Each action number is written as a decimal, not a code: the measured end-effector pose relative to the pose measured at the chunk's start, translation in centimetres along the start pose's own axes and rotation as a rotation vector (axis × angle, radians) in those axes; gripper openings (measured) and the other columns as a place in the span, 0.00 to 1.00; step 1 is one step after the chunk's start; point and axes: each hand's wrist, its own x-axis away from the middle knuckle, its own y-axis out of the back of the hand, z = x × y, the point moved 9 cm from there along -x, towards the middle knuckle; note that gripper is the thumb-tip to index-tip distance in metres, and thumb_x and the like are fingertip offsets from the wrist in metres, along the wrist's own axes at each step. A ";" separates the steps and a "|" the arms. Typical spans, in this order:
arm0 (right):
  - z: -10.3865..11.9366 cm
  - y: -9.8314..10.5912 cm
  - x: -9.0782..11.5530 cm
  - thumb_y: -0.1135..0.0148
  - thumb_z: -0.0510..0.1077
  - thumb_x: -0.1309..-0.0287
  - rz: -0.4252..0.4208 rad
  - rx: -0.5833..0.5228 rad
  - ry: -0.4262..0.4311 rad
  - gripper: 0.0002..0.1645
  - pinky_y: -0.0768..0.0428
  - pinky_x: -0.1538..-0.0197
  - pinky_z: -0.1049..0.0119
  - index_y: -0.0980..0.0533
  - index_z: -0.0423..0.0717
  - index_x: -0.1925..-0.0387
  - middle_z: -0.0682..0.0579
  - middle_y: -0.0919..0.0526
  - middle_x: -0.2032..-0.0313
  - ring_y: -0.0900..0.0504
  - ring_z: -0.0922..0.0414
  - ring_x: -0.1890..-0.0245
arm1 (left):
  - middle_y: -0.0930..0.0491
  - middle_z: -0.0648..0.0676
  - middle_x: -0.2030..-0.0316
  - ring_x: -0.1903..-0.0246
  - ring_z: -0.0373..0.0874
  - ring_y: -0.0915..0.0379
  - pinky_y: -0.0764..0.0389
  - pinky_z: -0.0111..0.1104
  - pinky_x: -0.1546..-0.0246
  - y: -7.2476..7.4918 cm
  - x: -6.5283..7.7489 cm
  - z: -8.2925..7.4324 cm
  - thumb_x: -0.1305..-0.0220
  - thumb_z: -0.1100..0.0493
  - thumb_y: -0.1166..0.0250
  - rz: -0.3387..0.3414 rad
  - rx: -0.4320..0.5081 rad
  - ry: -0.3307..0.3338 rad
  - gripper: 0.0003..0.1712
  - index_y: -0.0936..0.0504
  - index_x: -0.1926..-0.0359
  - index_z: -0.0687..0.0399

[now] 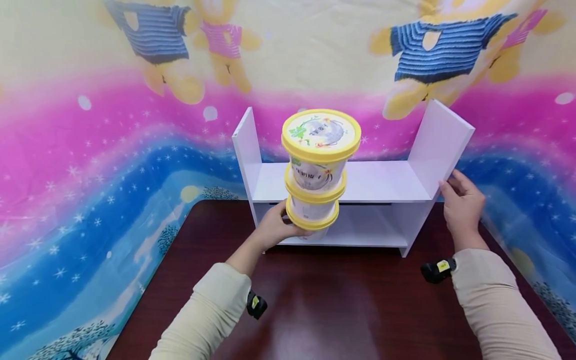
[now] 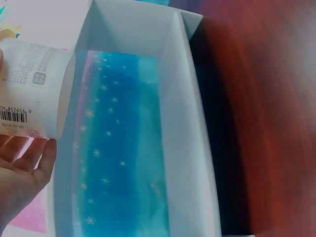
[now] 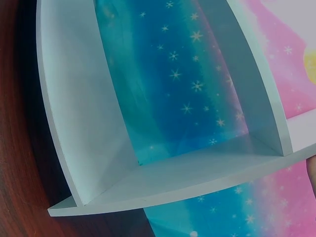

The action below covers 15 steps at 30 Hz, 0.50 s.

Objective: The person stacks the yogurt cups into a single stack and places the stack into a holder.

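Note:
A stack of three round paper tubs with yellow lids (image 1: 321, 132) stands upright in front of the white shelf (image 1: 378, 180). My left hand (image 1: 275, 227) grips the lowest tub from its left side. In the left wrist view, the fingers of that hand (image 2: 22, 173) lie against a white tub (image 2: 37, 84) with a barcode. On the right, my right hand (image 1: 464, 207) holds the front edge of the shelf's side panel, thumb at the edge and fingers bent on the outer side. Only a sliver of it shows in the right wrist view.
The two-level shelf stands at the back of a dark red-brown table (image 1: 333, 300). Behind and beside it hangs a patterned cloth (image 1: 112, 165) with bears and snowflakes. The shelf's lower board (image 3: 79, 108) and upright end panel (image 3: 197, 173) show in the right wrist view.

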 end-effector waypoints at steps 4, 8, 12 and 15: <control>0.1 0.0 -0.1 0.40 0.39 0.52 0.000 0.043 0.006 0.22 0.28 0.63 0.78 0.27 0.52 0.51 0.59 0.22 0.65 0.25 0.66 0.66 | 0.28 0.53 0.56 0.56 0.45 0.32 0.28 0.36 0.62 0.1 -1.4 -0.6 0.56 0.63 0.32 0.019 0.050 -0.046 0.31 0.33 0.48 0.55; 0.2 -0.1 0.0 0.41 0.41 0.51 0.001 0.082 0.006 0.22 0.28 0.61 0.76 0.27 0.54 0.51 0.59 0.22 0.64 0.25 0.66 0.65 | 0.29 0.52 0.55 0.55 0.45 0.33 0.28 0.37 0.61 0.3 -3.1 -0.2 0.57 0.62 0.32 0.020 0.096 -0.058 0.32 0.33 0.47 0.52; 0.1 -0.1 0.0 0.41 0.40 0.51 -0.008 0.075 -0.002 0.22 0.28 0.62 0.76 0.27 0.53 0.51 0.59 0.22 0.63 0.25 0.66 0.65 | 0.28 0.49 0.55 0.55 0.43 0.34 0.29 0.37 0.61 0.6 -4.5 -0.2 0.59 0.60 0.30 -0.012 0.065 -0.067 0.33 0.32 0.48 0.49; 0.0 0.0 0.0 0.41 0.39 0.51 -0.021 0.070 -0.002 0.22 0.28 0.62 0.76 0.27 0.53 0.51 0.59 0.22 0.64 0.25 0.66 0.66 | 0.28 0.48 0.56 0.55 0.42 0.35 0.30 0.38 0.60 0.9 -5.3 -0.5 0.60 0.59 0.29 -0.038 0.043 -0.066 0.33 0.31 0.49 0.48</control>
